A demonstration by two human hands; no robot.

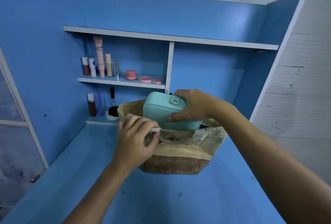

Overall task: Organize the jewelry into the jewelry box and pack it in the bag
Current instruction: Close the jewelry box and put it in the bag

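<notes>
right hand (194, 106) grips jewelry box (163, 111) | box tilted, lower end inside bag (179, 150) mouth, directly above opening | left hand (133, 140) pinches bag handle (155, 130), holding mouth open

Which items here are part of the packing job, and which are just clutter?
In the job: jewelry box, gripped by the right hand; jute bag, its handle pulled by the left hand.
Just about: cosmetic tubes, pink jars, bottles.
</notes>
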